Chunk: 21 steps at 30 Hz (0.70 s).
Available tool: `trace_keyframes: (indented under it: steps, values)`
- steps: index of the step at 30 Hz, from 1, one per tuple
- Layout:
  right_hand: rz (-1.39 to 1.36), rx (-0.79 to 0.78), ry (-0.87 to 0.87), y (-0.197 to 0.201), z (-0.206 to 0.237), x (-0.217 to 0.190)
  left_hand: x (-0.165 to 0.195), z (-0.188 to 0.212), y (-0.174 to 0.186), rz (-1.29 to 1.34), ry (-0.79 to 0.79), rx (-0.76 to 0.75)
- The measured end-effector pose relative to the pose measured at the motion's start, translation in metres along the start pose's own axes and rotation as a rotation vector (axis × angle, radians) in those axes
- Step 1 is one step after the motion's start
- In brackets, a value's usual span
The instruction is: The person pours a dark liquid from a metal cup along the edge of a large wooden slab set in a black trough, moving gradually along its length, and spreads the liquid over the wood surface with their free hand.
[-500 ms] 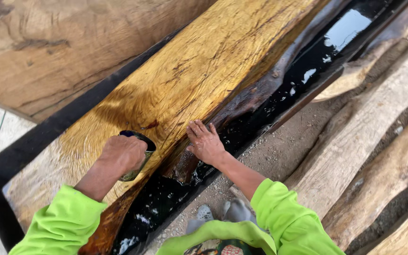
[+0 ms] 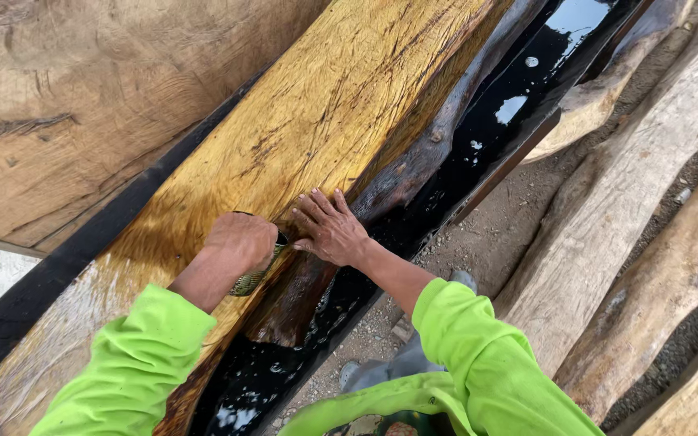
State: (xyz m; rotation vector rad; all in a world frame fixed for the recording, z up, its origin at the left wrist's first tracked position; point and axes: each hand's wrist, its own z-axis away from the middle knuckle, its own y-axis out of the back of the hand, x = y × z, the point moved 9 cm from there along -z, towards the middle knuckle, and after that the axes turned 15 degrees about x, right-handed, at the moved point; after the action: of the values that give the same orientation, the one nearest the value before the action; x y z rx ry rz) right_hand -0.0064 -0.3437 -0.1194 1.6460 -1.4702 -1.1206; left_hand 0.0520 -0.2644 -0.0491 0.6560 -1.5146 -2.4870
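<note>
Wet yellow-brown slab (image 2: 317,121) lying tilted in black liquid-filled trough (image 2: 527,97), grain streaked dark, bark edge glistening. Left hand (image 2: 240,242) closing around small scoop (image 2: 254,280). Right hand (image 2: 331,228) pressing flat, fingers spread, on slab.

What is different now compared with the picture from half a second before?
Little changed. The left hand still grips the small scoop, now drawn back slightly toward the dark edge. The right hand stays flat on the wet yellow slab. The black trough is unchanged.
</note>
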Motion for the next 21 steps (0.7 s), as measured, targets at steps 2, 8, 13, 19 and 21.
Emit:
trace_keyframes:
  steps: [2, 8, 13, 19, 21]
  values:
    - [0.001, -0.048, 0.025, 0.0, -0.007, 0.028, 0.012, -0.024, 0.017, -0.011, 0.016, -0.008]
    - [0.048, -0.146, 0.201, 0.017, -0.039, 0.157, 0.051, -0.135, 0.101, -0.029, 0.098, 0.028]
    - [0.082, -0.251, 0.248, 0.036, -0.037, 0.314, 0.117, -0.258, 0.162, -0.015, 0.147, -0.007]
    - [0.081, -0.231, 0.295, 0.06, -0.043, 0.361, 0.137, -0.295, 0.187, -0.035, 0.188, -0.045]
    - [0.073, -0.206, 0.264, 0.056, -0.048, 0.355, 0.131, -0.29, 0.189, -0.015, 0.191, -0.024]
